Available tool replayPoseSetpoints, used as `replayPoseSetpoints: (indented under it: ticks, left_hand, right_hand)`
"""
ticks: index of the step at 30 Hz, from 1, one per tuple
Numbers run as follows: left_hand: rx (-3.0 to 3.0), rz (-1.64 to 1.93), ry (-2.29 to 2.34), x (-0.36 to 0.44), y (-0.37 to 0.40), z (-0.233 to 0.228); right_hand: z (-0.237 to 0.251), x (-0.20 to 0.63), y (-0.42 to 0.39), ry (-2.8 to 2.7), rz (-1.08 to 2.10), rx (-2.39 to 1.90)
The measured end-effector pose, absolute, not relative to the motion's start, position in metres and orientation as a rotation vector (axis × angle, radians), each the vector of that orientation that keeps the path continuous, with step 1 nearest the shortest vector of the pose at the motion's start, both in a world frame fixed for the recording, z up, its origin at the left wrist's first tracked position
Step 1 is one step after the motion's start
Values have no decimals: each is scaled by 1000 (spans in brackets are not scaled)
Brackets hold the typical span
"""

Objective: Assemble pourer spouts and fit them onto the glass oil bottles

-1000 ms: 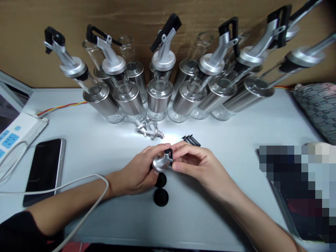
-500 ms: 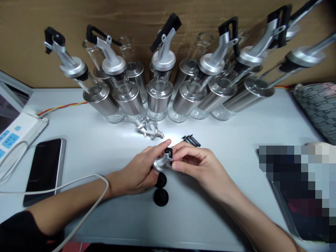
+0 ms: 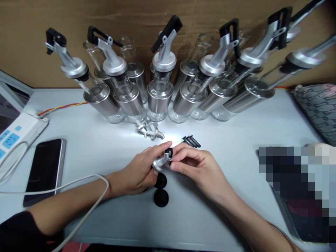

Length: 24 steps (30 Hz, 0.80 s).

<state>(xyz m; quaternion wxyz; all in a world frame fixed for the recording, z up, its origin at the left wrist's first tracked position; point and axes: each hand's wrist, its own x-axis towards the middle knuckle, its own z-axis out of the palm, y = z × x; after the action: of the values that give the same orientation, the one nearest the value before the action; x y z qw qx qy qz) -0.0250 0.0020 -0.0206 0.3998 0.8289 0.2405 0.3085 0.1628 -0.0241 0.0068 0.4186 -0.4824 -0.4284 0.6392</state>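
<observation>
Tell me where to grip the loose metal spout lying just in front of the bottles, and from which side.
Probably by its round collar, from above. The loose metal spout lies on its side on the table, clear of the bottles behind it, so the top is open. The collar is its widest part; the thin nozzle end would likely slip. Both the left hand and right hand are occupied.

Table (image 3: 236, 147) pale grey-white. Pourer spout (image 3: 161, 161) silver with black cap. Two round stoppers (image 3: 160, 197) black. Bottles (image 3: 160, 96) clear glass, steel-silver sleeves, black levers. Phone (image 3: 43, 169) black, silver edge. Cable (image 3: 65, 106) red-yellow. Pouch (image 3: 319, 105) grey, patterned. Backboard (image 3: 78, 14) brown.
</observation>
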Motion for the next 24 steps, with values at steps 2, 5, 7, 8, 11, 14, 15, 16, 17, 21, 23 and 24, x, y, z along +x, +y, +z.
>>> replayPoseSetpoints:
  ticks: [2, 5, 7, 8, 11, 14, 15, 16, 17, 21, 23, 24]
  left_hand:
    - [2107, 775, 605, -24, 2, -19]
    - [2132, 758, 581, -24, 2, -18]
    - [2136, 741, 581, -23, 2, -18]
    - [2135, 734, 585, -24, 2, -18]
    - [2150, 729, 571, -24, 3, -18]
    - [2165, 755, 533, -24, 3, -18]
    - [2161, 763, 532, -24, 3, -18]
    - [2153, 764, 537, -24, 3, -18]
    - [2141, 760, 547, -24, 3, -18]
    - [2097, 738, 589, -23, 1, -18]
    - [2095, 735, 601, -23, 1, -19]
    - [2096, 732, 605, -23, 0, -19]
  right_hand:
    - [7, 162, -25, -1082, 1584, -1227]
    - [5, 159, -26, -1092, 1532, -1273]
    - [4, 158, -26, -1094, 1524, -1281]
    - [3, 158, -26, -1099, 1530, -1276]
    - [3, 158, -26, -1116, 1545, -1269]
    - [3, 159, -25, -1106, 1566, -1254]
    - [3, 159, -26, -1101, 1574, -1249]
    - [3, 159, -26, -1097, 1579, -1245]
    - [3, 159, -26, -1094, 1582, -1242]
    - [4, 160, -26, -1093, 1611, -1254]
    - [4, 160, -26, -1089, 1620, -1261]
    - [5, 160, -26, -1087, 1621, -1261]
